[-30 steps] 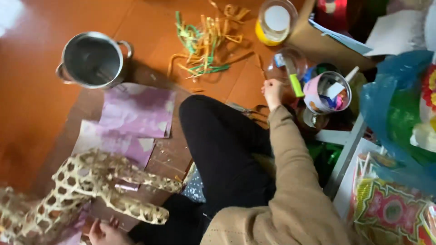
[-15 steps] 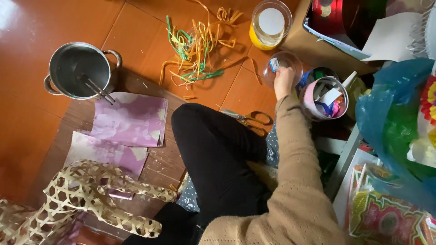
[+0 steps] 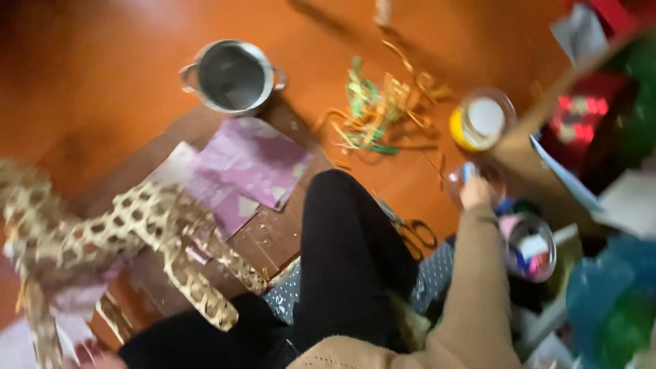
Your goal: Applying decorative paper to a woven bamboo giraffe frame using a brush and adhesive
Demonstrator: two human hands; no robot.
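Reaching toward the right of the frame, the right hand [image 3: 475,193] is touching a small clear jar [image 3: 471,179] on the floor; blur is hiding how far the fingers are closing. Work looks midway: the woven giraffe figure [image 3: 130,236] is lying at left, partly covered, beside purple paper sheets [image 3: 249,164]. Left hand is showing nowhere clearly.

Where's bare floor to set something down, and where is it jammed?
Free: the orange floor left of the metal pot, above the woven animal figure. A narrower strip lies between pot and ribbon scraps. Crowded: around the right hand, among jar, small tub and bags.
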